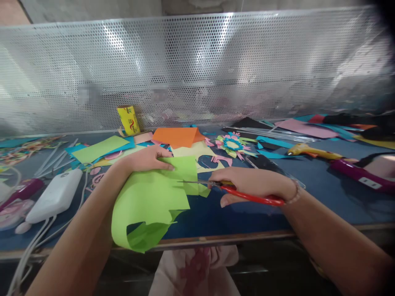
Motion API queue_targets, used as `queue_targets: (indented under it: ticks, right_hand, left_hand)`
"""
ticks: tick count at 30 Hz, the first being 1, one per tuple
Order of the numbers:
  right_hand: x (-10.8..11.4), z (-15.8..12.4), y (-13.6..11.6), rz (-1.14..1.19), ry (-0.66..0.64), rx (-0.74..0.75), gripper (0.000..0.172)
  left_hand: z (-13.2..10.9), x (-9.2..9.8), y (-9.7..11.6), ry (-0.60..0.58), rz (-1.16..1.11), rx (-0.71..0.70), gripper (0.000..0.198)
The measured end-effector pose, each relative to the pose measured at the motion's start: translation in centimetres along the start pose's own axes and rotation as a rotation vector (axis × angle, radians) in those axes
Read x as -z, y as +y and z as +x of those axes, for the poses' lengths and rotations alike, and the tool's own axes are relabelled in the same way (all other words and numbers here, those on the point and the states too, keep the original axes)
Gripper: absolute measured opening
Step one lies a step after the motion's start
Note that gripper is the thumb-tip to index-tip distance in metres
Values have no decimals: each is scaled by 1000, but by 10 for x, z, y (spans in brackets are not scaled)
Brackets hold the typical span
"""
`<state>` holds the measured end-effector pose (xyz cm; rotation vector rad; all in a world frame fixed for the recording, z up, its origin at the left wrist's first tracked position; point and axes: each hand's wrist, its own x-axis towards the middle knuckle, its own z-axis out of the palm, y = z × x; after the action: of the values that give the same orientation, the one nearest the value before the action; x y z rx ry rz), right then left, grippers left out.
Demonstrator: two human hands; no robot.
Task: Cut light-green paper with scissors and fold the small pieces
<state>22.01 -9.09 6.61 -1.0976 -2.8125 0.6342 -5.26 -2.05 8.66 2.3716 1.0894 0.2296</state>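
A perforated metal panel, silvery grey and riddled with small round holes, runs along the far side of a table with a dark blue top and a thin brownish front edge. Bright streaks of light glare on the panel, and blurred shapes show dimly through its holes. Above its upper rim is a dull grey wall, with a pinkish surface at the upper left corner. The space below the table is dark, its details hard to make out.
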Motion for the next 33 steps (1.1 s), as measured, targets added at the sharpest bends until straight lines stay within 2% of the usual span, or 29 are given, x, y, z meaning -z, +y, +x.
queue_targets:
  ticks: [5,15,23,33]
  right_hand:
    - [1,1,-1,-5,-18,-29,50]
    - [2,1,-2,24,-38,-58,46]
    - [2,3,-3,2,-51,-42,46]
    - [5,1,0,8,-51,-20,41]
  left_hand:
    - [1,-2,2,38,-16,-8,28]
    - [1,-3,10,-52,55,-58,32]
    - [2,-4,9,-59,105,-117,31]
    - [2,-4,10,-47,100,-97,33]
